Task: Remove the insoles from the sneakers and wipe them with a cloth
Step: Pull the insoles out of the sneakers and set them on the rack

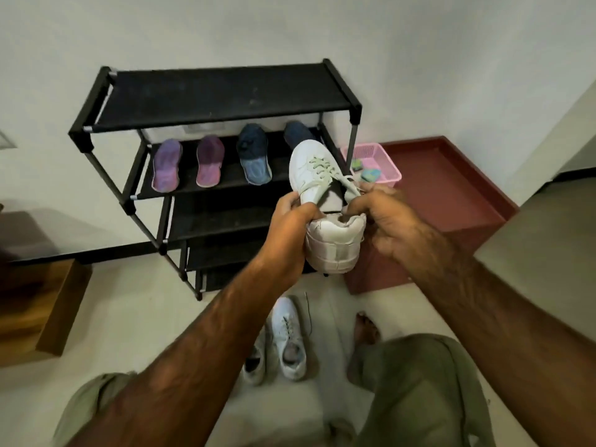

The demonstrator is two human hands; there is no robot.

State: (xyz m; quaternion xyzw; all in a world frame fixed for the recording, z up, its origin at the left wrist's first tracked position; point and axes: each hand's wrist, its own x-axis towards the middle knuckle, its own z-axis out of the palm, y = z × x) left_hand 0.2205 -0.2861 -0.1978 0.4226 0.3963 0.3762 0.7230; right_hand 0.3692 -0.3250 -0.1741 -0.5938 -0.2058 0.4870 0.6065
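Note:
I hold a white sneaker (322,195) in the air in front of the shoe rack, heel toward me. My left hand (290,233) grips its left side and collar. My right hand (383,217) holds the right edge of the opening, fingers at the collar and laces. Inside the opening a dark grey insole (333,200) shows. On the floor between my knees lie two more white sneakers (287,343). Two purple insoles (166,169) and two blue ones (254,159) rest on the rack's second shelf.
The black shoe rack (219,91) stands against the wall. A pink basket (383,162) with green-blue cloths or sponges sits on a maroon step (451,188) at right. A wooden piece (35,317) is at left. My bare foot (366,327) is on the floor.

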